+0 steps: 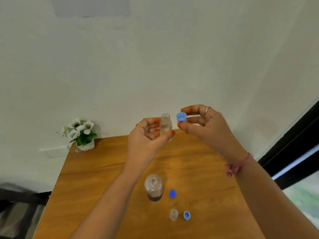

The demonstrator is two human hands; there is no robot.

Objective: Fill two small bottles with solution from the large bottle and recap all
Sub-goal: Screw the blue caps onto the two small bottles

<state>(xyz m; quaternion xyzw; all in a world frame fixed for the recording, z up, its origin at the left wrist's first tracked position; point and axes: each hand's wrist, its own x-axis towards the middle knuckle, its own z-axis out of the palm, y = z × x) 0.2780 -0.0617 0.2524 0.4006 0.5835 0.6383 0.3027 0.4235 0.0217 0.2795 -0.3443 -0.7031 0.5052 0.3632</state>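
Note:
My left hand (146, 135) holds a small clear bottle (165, 125) upright above the far part of the wooden table (103, 169); its neck is uncapped. Just right of it, my right hand (205, 125) pinches a light blue cap (181, 117) between thumb and fingers, its hollow side facing the bottle. The large clear bottle (153, 188) stands uncapped on the table near me. A darker blue cap (172, 193) lies to its right. Closer to me stands a second small bottle (173, 214), uncapped, with a light blue cap (187, 215) beside it.
A white pot of white flowers (81, 133) stands at the table's far left corner against the wall. A dark window frame (293, 144) runs along the right. Dark furniture (20, 204) sits left of the table.

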